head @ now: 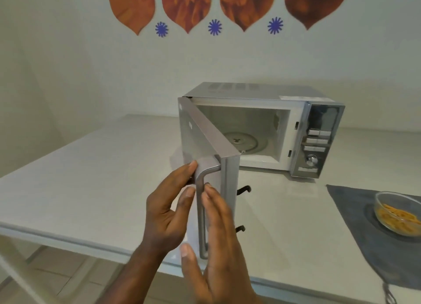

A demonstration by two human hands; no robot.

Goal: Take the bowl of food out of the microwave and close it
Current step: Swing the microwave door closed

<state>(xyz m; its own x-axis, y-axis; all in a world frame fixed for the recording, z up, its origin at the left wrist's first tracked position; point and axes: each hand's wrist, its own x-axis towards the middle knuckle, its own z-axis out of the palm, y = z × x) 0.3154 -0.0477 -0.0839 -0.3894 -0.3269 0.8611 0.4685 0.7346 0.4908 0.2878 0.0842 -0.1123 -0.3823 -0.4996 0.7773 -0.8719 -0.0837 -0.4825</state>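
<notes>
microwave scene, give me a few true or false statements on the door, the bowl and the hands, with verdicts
1. The microwave door is shut. False: it stands open, and the turntable inside shows.
2. The glass bowl of food sits on the turntable. False: it rests on a grey cloth on the counter, right of the microwave; the turntable is bare.
3. Both hands are at the door handle. True: the left hand is on its left side, the right hand on its right.
4. The bowl holds orange-yellow food. True.
5. The right hand is holding the bowl. False: it is at the handle, apart from the bowl.
</notes>
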